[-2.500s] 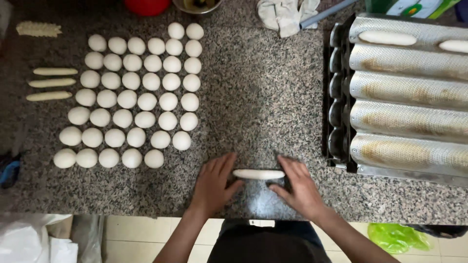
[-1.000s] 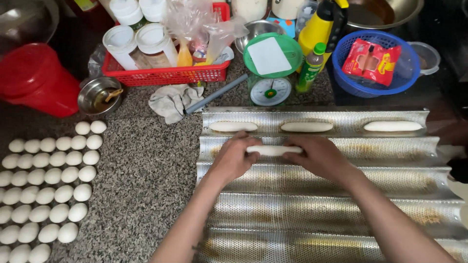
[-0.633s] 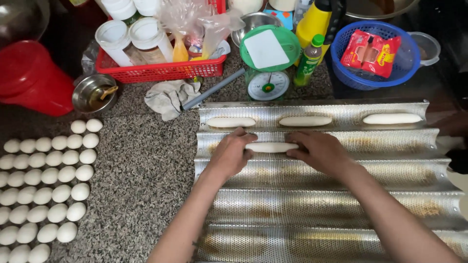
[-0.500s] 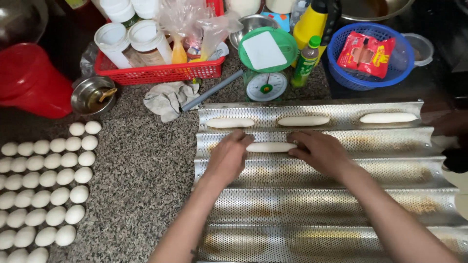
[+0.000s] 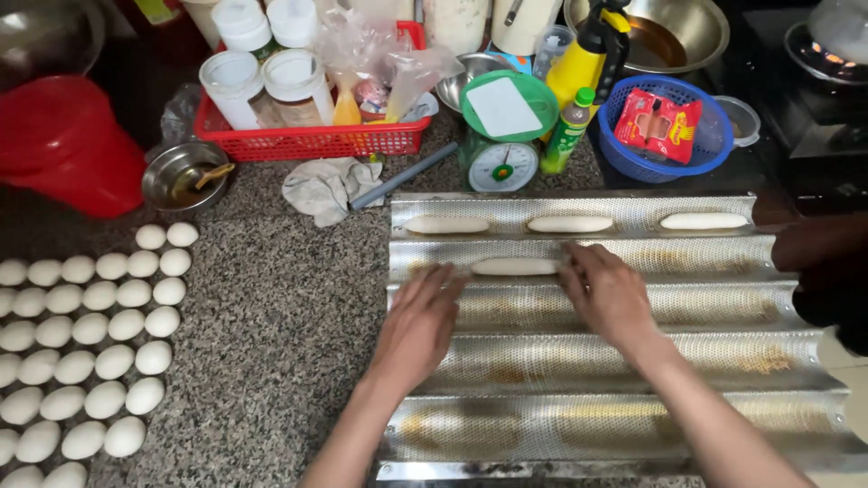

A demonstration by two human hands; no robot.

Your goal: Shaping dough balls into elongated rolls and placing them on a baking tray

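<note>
Head view: released left hand (image 5: 418,323) and right hand (image 5: 608,294) flank a pale dough stick (image 5: 515,267) on the perforated metal baguette tray (image 5: 579,361); a green kitchen scale (image 5: 503,136) and a red crinkled packet (image 5: 657,126) in a blue basket (image 5: 714,145) stand behind.

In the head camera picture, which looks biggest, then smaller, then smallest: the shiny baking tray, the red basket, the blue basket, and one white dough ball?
1. Shiny baking tray, by far the biggest.
2. Red basket.
3. Blue basket, smaller than the red one, though both sit farther from the camera.
4. One white dough ball, smallest.
</note>
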